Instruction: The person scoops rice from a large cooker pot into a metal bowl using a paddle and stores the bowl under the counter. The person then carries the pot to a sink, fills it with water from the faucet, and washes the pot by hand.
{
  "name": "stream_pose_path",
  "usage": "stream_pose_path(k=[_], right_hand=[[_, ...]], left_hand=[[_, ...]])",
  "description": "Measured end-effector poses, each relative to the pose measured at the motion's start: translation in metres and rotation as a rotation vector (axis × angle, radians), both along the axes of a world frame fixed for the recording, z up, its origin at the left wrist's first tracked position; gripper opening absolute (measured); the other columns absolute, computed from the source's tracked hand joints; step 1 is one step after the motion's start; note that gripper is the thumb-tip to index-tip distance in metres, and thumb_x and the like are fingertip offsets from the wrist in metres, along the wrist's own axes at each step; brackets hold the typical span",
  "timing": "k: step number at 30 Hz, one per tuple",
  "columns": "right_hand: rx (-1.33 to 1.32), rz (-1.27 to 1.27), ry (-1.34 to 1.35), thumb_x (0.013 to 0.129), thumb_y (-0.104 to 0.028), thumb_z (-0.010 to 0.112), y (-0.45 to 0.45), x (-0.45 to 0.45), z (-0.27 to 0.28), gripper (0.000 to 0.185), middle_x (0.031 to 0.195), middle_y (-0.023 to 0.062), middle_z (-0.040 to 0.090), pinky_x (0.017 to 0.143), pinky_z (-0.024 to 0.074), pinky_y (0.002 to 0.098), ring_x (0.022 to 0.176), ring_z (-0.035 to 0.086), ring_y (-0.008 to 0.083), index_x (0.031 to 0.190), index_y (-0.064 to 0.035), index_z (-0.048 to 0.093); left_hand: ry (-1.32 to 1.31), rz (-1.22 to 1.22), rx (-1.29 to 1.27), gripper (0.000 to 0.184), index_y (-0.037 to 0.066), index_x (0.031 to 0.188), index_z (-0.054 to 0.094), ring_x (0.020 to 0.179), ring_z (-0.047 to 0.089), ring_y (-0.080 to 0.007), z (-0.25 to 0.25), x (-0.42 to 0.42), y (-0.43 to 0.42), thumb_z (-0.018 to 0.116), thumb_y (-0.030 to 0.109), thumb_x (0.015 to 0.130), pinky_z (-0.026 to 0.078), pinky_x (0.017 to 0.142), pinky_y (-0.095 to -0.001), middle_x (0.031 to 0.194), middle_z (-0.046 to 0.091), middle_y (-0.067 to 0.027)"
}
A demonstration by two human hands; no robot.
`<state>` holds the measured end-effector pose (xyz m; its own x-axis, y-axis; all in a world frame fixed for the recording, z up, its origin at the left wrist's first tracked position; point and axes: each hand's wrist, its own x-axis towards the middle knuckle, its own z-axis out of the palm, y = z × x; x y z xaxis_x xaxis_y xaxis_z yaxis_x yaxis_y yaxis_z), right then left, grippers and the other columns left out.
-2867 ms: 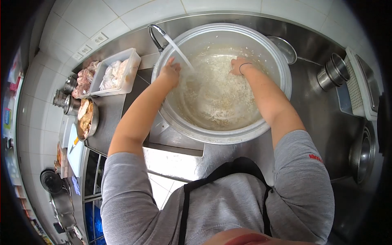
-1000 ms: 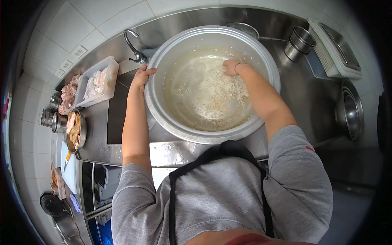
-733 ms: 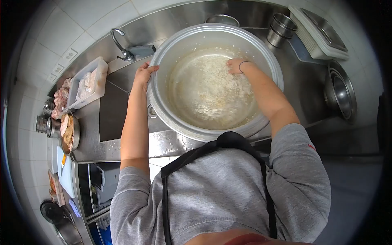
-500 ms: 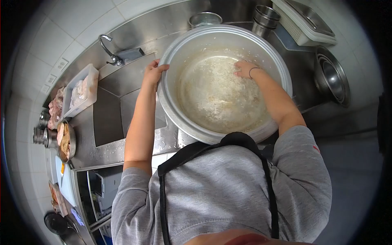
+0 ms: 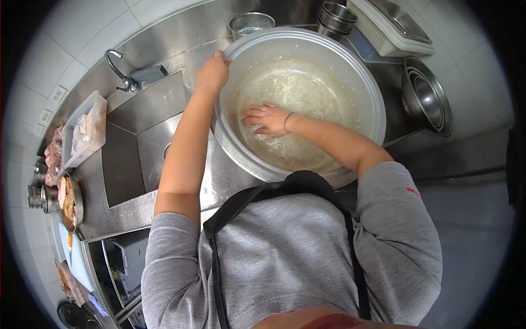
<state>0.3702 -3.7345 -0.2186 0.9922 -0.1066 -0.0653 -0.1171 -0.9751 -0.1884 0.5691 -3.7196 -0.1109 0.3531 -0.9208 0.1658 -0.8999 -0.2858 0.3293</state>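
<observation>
A big round metal basin (image 5: 378,104) stands at the sink's right side. Whitish residue and small pale bits coat its inside; whether there is water in it I cannot tell. My left hand (image 5: 213,71) grips the basin's rim at the upper left, its fingers partly hidden. Inside the basin, at its left side, my right hand (image 5: 266,118) lies with fingers spread and palm down among the pale residue, holding nothing I can see. A dark band circles my right wrist.
Left lies a steel sink (image 5: 123,159) with a curved faucet (image 5: 120,71). A white plastic tub (image 5: 98,123) holds bagged food beside a pan of food (image 5: 78,203). Behind the basin are a round steel container (image 5: 252,23) and stacked cups (image 5: 337,19); nested bowls (image 5: 427,101) lean right.
My right hand has swept left across the basin's inside, from its right part to its left. My left hand has slid farther up the rim. The view has shifted slightly.
</observation>
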Motion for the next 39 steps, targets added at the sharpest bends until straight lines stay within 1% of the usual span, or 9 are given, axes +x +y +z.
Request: stream_pose_path(k=[3,11,21,25,27,29,33,37,39], right_hand=[[-0.054,0.082,-0.142,0.079,-0.019,0.049,-0.005,0.037,-0.004,0.029,0.112,0.0058,0.046,0.092,0.0324,0.0394,0.108,0.042,0.0224,0.108,-0.0123,0.050],[-0.319,0.019,-0.158,0.078,-0.012,0.045,-0.090,0.057,0.001,0.028,0.116,0.0032,0.047,0.093,0.0320,0.0397,0.110,0.042,0.0195,0.105,-0.0121,0.053],[-0.503,-0.279,0.453,0.077,-0.011,0.047,-0.159,-0.081,0.021,0.020,0.106,0.0069,0.052,0.081,0.0377,0.0344,0.101,0.048,0.0201,0.094,-0.0073,0.055],[-0.113,-0.625,0.778,0.066,-0.008,0.061,-0.118,-0.135,0.034,0.019,0.088,0.0123,0.061,0.069,0.0445,0.0340,0.081,0.058,0.0261,0.085,-0.0035,0.060],[0.103,-0.500,0.765,0.066,-0.012,0.062,-0.100,-0.169,0.026,0.017,0.080,0.0122,0.063,0.066,0.0450,0.0350,0.072,0.059,0.0265,0.081,-0.0028,0.061],[0.387,-0.468,1.111,0.067,-0.018,0.065,-0.066,-0.171,0.032,0.021,0.085,0.0077,0.062,0.066,0.0441,0.0335,0.077,0.058,0.0208,0.082,-0.0041,0.061],[1.064,-0.439,1.010,0.079,-0.019,0.058,0.011,-0.131,0.054,0.020,0.087,0.0026,0.059,0.072,0.0423,0.0278,0.080,0.053,0.0122,0.093,-0.0040,0.058],[1.209,-0.116,0.712,0.076,-0.017,0.058,0.041,-0.055,0.010,0.023,0.081,0.0029,0.057,0.066,0.0431,0.0260,0.076,0.051,0.0135,0.096,-0.0056,0.057],[1.028,-0.169,0.629,0.074,-0.015,0.059,0.045,-0.002,0.024,0.027,0.085,0.0044,0.059,0.065,0.0442,0.0276,0.076,0.052,0.0134,0.099,-0.0043,0.057]], left_hand=[[-0.045,0.040,-0.015,0.033,0.003,0.108,0.044,0.096,0.053,-0.0328,0.003,-0.008,-0.002,0.037,0.029,0.088,0.043,0.078,-0.0429,0.105,0.053,-0.0169],[-0.015,0.031,-0.023,0.034,0.002,0.104,0.044,0.089,0.055,-0.0353,0.006,-0.007,-0.001,0.037,0.031,0.087,0.044,0.074,-0.0438,0.100,0.055,-0.0187],[-0.014,0.003,-0.018,0.033,0.003,0.104,0.045,0.090,0.056,-0.0335,0.005,-0.003,-0.008,0.037,0.031,0.088,0.044,0.075,-0.0430,0.098,0.056,-0.0167],[0.016,-0.015,-0.018,0.034,0.003,0.105,0.045,0.091,0.055,-0.0333,0.004,-0.002,-0.008,0.037,0.031,0.088,0.044,0.076,-0.0435,0.099,0.056,-0.0170],[-0.007,0.001,-0.034,0.034,0.003,0.105,0.046,0.093,0.055,-0.0328,0.003,-0.002,-0.008,0.037,0.030,0.088,0.043,0.078,-0.0432,0.100,0.056,-0.0172],[0.008,-0.011,-0.032,0.034,0.003,0.105,0.046,0.093,0.055,-0.0326,0.002,-0.001,-0.008,0.037,0.030,0.088,0.043,0.078,-0.0429,0.101,0.056,-0.0171],[0.045,-0.011,-0.007,0.033,0.002,0.105,0.046,0.095,0.054,-0.0324,0.008,-0.002,-0.004,0.037,0.029,0.088,0.043,0.079,-0.0420,0.103,0.055,-0.0173],[0.088,0.015,-0.051,0.032,0.002,0.105,0.046,0.096,0.053,-0.0323,0.005,0.000,-0.005,0.036,0.027,0.088,0.043,0.080,-0.0419,0.104,0.055,-0.0175],[0.114,0.011,-0.032,0.032,0.002,0.106,0.046,0.096,0.053,-0.0322,0.001,0.001,-0.009,0.036,0.027,0.088,0.042,0.081,-0.0417,0.104,0.055,-0.0178]])
